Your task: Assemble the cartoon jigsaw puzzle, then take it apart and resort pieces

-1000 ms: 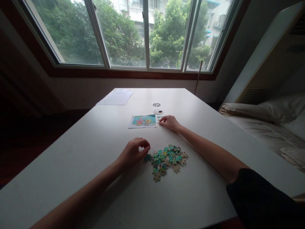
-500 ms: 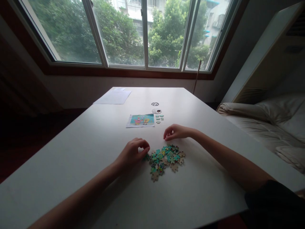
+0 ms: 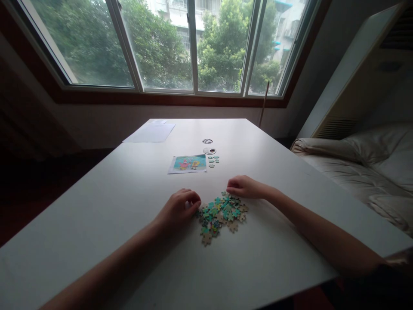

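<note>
A loose pile of jigsaw puzzle pieces point(image 3: 222, 214), some teal and some with the bare tan side up, lies on the white table point(image 3: 271, 249). At the pile's left edge is my left hand point(image 3: 182, 206), its thumb and forefinger curled together at the tips; anything between them is too small to make out. My right hand point(image 3: 245, 186) rests by the pile's far right edge with bent, closed fingers, and their tips are partly hidden. Beyond the hands lies a colourful cartoon picture sheet point(image 3: 189, 163), with several separate teal puzzle pieces point(image 3: 211, 161) beside it.
Two round flat discs point(image 3: 209, 151) lie farther back on the table. A white paper sheet point(image 3: 150, 132) is at the far left corner. A pale padded sofa point(image 3: 342, 163) stands right of the table, and a window point(image 3: 171, 47) is behind it.
My right hand has moved slightly right and nearer to me, closing its fingers by the pile's far edge. A piece now shows near its fingertips. My left hand has barely moved.
</note>
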Tool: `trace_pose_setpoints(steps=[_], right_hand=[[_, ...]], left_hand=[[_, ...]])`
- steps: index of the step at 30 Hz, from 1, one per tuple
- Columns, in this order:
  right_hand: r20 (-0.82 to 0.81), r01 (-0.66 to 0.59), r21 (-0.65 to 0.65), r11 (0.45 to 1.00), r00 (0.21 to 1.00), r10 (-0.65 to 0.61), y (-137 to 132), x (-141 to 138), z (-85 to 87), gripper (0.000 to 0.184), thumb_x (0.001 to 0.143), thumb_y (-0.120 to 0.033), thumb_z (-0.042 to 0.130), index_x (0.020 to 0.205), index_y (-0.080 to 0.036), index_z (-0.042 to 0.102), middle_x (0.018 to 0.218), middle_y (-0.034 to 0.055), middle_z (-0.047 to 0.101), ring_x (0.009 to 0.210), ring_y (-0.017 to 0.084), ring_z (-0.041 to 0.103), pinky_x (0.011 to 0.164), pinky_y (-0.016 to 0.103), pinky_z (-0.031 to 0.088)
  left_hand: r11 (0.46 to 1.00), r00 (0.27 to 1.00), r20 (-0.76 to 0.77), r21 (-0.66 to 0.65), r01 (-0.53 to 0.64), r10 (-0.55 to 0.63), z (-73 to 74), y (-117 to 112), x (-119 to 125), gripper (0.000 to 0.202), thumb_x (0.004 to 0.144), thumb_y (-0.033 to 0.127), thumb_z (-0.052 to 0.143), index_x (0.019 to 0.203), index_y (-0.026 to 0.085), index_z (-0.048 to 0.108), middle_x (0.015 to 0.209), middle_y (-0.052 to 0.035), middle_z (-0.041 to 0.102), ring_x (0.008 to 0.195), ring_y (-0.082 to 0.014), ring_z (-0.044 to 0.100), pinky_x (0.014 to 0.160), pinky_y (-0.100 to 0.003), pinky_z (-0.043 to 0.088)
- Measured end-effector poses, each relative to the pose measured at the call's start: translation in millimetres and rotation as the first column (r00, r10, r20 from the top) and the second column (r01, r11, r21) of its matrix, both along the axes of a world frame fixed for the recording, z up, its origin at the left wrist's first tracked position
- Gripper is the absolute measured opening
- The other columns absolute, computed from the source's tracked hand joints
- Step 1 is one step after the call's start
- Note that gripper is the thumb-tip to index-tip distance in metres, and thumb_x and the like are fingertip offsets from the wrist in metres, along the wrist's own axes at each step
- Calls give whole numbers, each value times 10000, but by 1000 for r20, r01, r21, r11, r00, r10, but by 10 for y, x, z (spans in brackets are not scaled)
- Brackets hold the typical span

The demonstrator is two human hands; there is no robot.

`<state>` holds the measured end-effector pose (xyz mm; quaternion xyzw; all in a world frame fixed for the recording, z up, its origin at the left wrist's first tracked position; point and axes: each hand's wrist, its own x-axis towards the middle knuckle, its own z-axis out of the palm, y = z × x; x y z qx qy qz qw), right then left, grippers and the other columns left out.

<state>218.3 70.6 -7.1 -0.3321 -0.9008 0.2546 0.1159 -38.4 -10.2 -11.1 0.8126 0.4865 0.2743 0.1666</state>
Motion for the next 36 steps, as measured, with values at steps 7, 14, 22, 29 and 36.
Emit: trace_pose_setpoints(steps=[7,14,22,29,36], right_hand=[[-24,-129,-28,991,991,129,-59,43,69,292,833,-249,515,1112,-227,598,945,51,520,679,84,500,662,221,432],[25,-68,-28,997,997,69,-119,-11,139,212,746,-184,576,952,-166,625,860,47,522,738,121,505,663,231,440],[-50,22,-161,987,998,-30,-105,-30,64,183,686,-188,620,864,-146,606,758,9,544,655,98,461,592,211,396],[-250,0,-359,933,963,-96,-113,-78,-38,101,670,-177,602,754,-141,558,703,-15,552,599,71,448,569,202,387],[-366,89,-212,973,916,-164,-312,-257,84,89,667,-172,610,752,-147,611,719,13,628,654,104,534,618,233,400]], left_hand=[[1000,1000,-14,7,10,-10,-30,-15,-11,131,789,218,501,730,185,614,711,-8,581,674,-137,529,636,-244,399],[1000,1000,-15,17,13,-12,-25,-21,-6,136,789,214,492,736,184,614,704,-8,577,674,-139,526,641,-251,401],[1000,1000,-10,21,14,-14,-4,-36,8,129,782,197,500,727,184,616,702,-11,584,675,-142,523,637,-250,404],[1000,1000,-7,21,19,-19,-10,-33,3,130,782,196,502,731,181,620,698,-11,580,677,-142,524,639,-252,399],[998,998,21,18,65,-66,63,-117,113,134,806,211,500,745,186,616,742,-20,607,726,-147,547,674,-254,417]])
